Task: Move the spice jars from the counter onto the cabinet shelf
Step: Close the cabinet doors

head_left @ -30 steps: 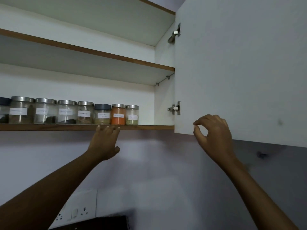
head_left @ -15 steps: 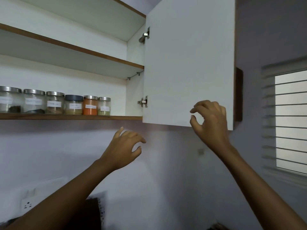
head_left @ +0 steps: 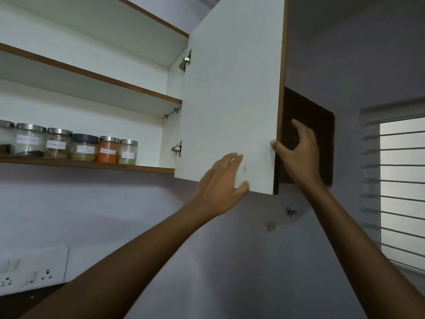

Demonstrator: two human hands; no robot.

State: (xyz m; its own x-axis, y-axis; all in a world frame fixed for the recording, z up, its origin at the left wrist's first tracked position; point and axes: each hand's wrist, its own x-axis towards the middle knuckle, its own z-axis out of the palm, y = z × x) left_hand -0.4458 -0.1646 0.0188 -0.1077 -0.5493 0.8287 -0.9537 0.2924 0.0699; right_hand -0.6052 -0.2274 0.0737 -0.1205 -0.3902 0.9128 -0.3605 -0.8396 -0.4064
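Observation:
Several labelled spice jars [head_left: 84, 147] with metal or dark lids stand in a row on the lowest cabinet shelf [head_left: 92, 164]; one holds orange powder [head_left: 108, 149]. The white cabinet door [head_left: 232, 95] hangs open, hinged at its left side. My left hand [head_left: 224, 183] lies flat on the door's inner face near its bottom corner, thumb under the lower edge. My right hand [head_left: 299, 153] curls round the door's free right edge, thumb on the white face and fingers behind it. Neither hand holds a jar.
Two bare upper shelves [head_left: 96, 77] sit above the jars. A dark brown panel [head_left: 308, 134] is behind the door. A socket plate [head_left: 32, 270] is on the wall at lower left, a window with horizontal bars [head_left: 402, 194] at right.
My view has swung right. My left hand left the shelf edge and moved right onto the door. My right hand went from below the door's bottom edge to gripping its free side edge.

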